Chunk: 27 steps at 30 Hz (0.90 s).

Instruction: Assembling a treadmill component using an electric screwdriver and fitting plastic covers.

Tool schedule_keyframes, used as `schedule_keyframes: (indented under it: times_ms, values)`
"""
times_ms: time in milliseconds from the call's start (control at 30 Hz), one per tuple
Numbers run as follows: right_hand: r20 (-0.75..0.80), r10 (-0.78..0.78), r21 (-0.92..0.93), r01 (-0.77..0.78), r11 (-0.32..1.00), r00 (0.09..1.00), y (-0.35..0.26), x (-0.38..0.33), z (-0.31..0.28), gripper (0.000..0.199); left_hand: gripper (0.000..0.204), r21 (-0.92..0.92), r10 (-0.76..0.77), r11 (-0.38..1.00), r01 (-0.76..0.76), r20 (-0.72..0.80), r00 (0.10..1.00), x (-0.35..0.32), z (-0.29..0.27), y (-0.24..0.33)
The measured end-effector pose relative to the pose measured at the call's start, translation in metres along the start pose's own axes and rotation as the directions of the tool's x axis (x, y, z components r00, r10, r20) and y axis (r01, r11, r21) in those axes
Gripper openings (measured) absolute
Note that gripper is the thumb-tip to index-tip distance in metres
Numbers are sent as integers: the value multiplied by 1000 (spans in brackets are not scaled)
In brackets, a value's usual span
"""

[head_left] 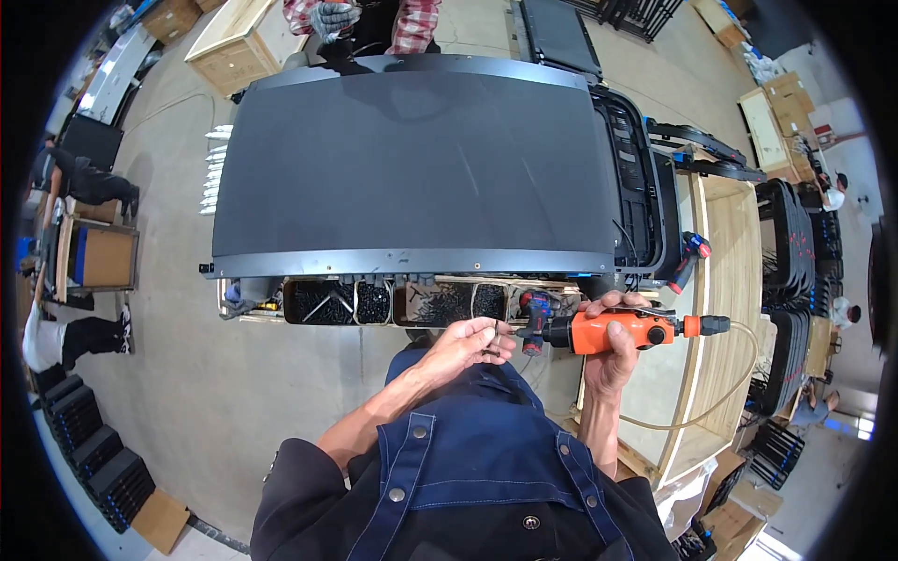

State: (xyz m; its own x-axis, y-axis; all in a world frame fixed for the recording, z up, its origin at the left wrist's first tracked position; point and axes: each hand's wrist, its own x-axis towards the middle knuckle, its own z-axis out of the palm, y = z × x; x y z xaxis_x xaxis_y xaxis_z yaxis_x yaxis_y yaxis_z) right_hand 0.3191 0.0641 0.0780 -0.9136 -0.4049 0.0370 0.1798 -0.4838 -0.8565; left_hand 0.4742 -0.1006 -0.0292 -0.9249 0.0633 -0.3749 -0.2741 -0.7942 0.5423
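The right hand (613, 327) is wrapped around an orange air screwdriver (617, 332), its bit pointing left toward the left hand (468, 344), whose grip pinches a small dark screw (494, 327) at the bit's tip. Both hands sit just below the near edge of the large dark panel (412, 159) lying flat on the table. Trays of dark screws (374, 302) line that same edge. Judging by this, a screw is being loaded; driving it into the panel looks not yet done
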Motion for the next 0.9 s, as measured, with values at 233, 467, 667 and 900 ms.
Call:
schedule_keyframes:
  times_ms: [233, 467, 667, 900]
  values:
    - [-88, -37, -50, 32, 998, 995, 7, -13, 27, 45, 30, 58, -5, 998, 13, -138, 990, -3, -16, 11]
    - [-128, -104, -63, 97, 993, 986, 15, -13, 39, 44, 18, -518, -164, 838, 172, 62, 984, 2, -27, 12]
    - [-163, -106, -72, 95, 993, 981, 21, -15, 46, 45, 20, -666, -152, 715, 213, 150, 977, 4, -27, 1]
    - [-94, -138, -127, 126, 984, 986, 23, -13, 50, 46, 20, -712, -71, 689, 137, 122, 990, 7, -22, 0]
